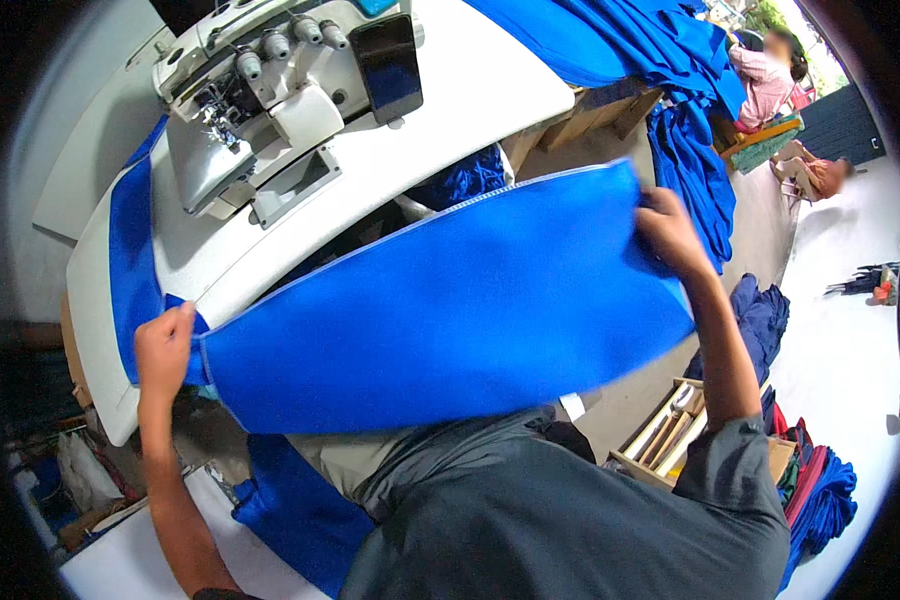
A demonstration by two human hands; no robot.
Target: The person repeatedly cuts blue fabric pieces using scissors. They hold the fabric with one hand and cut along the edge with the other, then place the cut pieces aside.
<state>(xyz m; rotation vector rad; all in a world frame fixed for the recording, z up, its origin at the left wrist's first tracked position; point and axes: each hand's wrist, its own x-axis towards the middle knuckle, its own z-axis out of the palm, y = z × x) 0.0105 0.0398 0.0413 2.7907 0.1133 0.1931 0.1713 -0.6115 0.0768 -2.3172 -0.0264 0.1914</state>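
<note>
White tabletop fills the upper left, bearing a multi-spool sewing machine with a dark phone propped against it, apparently set where the seated person can glance at it. Heaped blue cloth trails off the far side. Stretched in front of the near edge, above the person's lap, is a blue panel, probably held by both ends so that it hangs flat and its edges can be seen. The left hand is closed in a fist, pinching the left end — its fingertips are partly hidden — while the right hand has fingers curled around the upper right edge. Bright and nearly unwrinkled, the panel is broad and gently arched, with pale stitching along its upper edge and down its left end; its lower right edge is blurred.
</note>
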